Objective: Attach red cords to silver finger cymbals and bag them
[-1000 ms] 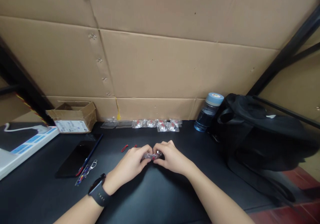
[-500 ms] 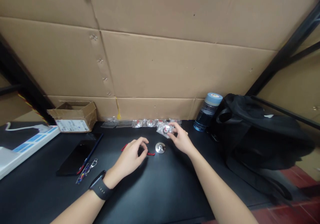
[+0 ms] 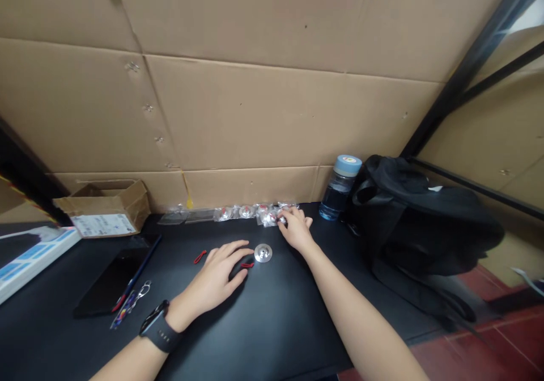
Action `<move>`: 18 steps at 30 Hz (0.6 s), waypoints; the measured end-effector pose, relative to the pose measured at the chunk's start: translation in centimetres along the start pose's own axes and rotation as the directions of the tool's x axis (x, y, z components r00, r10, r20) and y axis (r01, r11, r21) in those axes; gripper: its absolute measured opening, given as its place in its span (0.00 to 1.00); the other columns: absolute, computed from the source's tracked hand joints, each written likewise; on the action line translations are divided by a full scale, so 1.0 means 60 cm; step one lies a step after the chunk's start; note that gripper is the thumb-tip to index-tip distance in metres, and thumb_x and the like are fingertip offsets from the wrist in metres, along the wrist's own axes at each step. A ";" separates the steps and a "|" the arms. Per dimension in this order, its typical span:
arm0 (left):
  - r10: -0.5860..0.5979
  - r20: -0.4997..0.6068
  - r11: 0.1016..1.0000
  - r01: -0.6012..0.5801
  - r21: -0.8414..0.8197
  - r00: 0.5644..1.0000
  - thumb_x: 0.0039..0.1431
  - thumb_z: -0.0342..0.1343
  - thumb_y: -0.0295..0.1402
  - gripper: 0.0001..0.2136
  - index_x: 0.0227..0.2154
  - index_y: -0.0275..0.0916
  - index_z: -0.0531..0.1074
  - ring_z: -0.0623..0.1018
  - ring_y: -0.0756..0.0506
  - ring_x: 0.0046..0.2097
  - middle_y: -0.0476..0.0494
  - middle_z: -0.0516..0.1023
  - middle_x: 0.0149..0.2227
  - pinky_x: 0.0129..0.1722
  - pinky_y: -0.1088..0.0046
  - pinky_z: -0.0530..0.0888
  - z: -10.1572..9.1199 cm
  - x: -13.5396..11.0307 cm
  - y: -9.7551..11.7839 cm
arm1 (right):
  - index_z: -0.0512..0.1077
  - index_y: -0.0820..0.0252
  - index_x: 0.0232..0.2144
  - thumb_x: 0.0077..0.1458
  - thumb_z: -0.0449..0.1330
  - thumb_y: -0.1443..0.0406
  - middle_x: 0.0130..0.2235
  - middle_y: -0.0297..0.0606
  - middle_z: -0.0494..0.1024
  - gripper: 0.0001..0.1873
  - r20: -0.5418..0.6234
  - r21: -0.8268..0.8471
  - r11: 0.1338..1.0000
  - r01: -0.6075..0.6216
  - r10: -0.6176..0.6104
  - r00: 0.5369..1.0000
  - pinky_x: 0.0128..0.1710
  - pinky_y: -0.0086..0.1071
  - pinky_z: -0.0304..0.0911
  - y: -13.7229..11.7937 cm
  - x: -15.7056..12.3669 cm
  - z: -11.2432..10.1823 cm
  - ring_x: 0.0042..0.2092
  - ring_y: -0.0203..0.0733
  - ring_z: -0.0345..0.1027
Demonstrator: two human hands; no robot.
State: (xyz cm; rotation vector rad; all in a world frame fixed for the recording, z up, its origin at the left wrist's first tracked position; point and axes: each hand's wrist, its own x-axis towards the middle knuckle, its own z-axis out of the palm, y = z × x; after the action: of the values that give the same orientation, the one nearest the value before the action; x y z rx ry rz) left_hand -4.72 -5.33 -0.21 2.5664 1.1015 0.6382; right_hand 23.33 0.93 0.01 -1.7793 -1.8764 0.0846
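A silver metal disc [image 3: 263, 253] gleams on a black tabletop [image 3: 272, 324] just beyond the left hand's [image 3: 216, 276] fingertips, a short red strip [image 3: 247, 265] lying under them and a second red strip [image 3: 199, 256] off to their far side. At the right hand's [image 3: 295, 231] fingers sit clear plastic packets [image 3: 255, 213] showing silver and red inside. A black watch [image 3: 158, 330] bands the left wrist. Further from the fingers: a pale-blue-capped, dark blue bottle [image 3: 339, 189], a black backpack [image 3: 420, 222], a brown cardboard box [image 3: 104, 208] with a white label, plain brown cardboard walling [image 3: 263, 103], and a black phone [image 3: 111, 282].
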 end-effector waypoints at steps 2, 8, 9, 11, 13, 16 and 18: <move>0.032 0.062 0.999 -0.033 0.020 0.998 0.68 0.52 0.35 0.24 0.66 0.54 0.64 0.66 0.36 0.67 0.42 0.63 0.69 0.63 0.52 0.65 0.005 -0.003 0.002 | 0.75 0.51 0.49 0.62 0.61 0.61 0.53 0.44 0.71 0.13 0.056 0.021 0.996 0.090 -0.091 0.994 0.52 0.46 0.56 -0.004 -0.010 -0.023 0.56 0.54 0.62; 0.048 0.157 0.996 -0.059 0.067 0.986 0.72 0.48 0.38 0.23 0.68 0.55 0.59 0.64 0.36 0.69 0.44 0.66 0.68 0.65 0.48 0.61 0.011 -0.005 0.004 | 0.75 0.50 0.55 0.53 0.72 0.58 0.50 0.40 0.73 0.27 0.445 0.333 0.891 0.308 -0.436 0.782 0.54 0.38 0.64 -0.032 -0.054 -0.063 0.52 0.47 0.68; 0.051 0.148 0.996 -0.061 0.067 0.988 0.72 0.48 0.37 0.23 0.67 0.55 0.61 0.65 0.37 0.69 0.44 0.68 0.67 0.65 0.50 0.62 0.010 -0.004 0.003 | 0.75 0.50 0.54 0.53 0.72 0.61 0.49 0.39 0.73 0.26 0.455 0.319 0.893 0.318 -0.438 0.775 0.53 0.37 0.65 -0.037 -0.060 -0.062 0.51 0.47 0.69; 0.047 0.127 0.996 -0.056 0.065 0.991 0.72 0.48 0.34 0.22 0.66 0.52 0.63 0.66 0.39 0.68 0.44 0.69 0.67 0.64 0.53 0.63 0.011 -0.002 0.003 | 0.76 0.50 0.53 0.56 0.69 0.65 0.47 0.39 0.74 0.22 0.449 0.296 0.897 0.327 -0.433 0.782 0.51 0.36 0.66 -0.046 -0.066 -0.058 0.48 0.45 0.71; 0.036 0.109 0.997 -0.044 0.067 0.993 0.70 0.48 0.31 0.22 0.65 0.50 0.64 0.66 0.40 0.68 0.43 0.65 0.69 0.65 0.54 0.63 0.013 0.002 0.006 | 0.76 0.52 0.53 0.55 0.69 0.65 0.48 0.40 0.75 0.22 0.417 0.296 0.891 0.345 -0.445 0.792 0.50 0.36 0.67 -0.054 -0.068 -0.052 0.49 0.46 0.71; 0.047 0.104 0.995 -0.055 0.080 0.993 0.69 0.47 0.29 0.24 0.66 0.47 0.62 0.65 0.39 0.69 0.42 0.63 0.70 0.65 0.54 0.62 0.019 0.009 0.016 | 0.75 0.55 0.53 0.52 0.72 0.64 0.50 0.42 0.77 0.25 0.370 0.302 0.865 0.401 -0.494 0.787 0.54 0.38 0.65 -0.064 -0.067 -0.045 0.52 0.49 0.70; 0.066 0.110 0.993 -0.077 0.094 0.992 0.70 0.48 0.30 0.24 0.66 0.47 0.62 0.65 0.39 0.68 0.42 0.66 0.68 0.65 0.54 0.62 0.021 0.012 0.020 | 0.76 0.57 0.51 0.55 0.70 0.65 0.48 0.42 0.79 0.21 0.362 0.301 0.855 0.422 -0.511 0.780 0.53 0.38 0.64 -0.071 -0.068 -0.042 0.51 0.48 0.70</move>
State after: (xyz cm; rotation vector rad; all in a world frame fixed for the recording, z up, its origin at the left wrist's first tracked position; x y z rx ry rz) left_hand -2.93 -5.70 -0.58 2.6991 1.0340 0.4672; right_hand 20.46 -4.21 2.52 -1.1651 -2.4762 0.5037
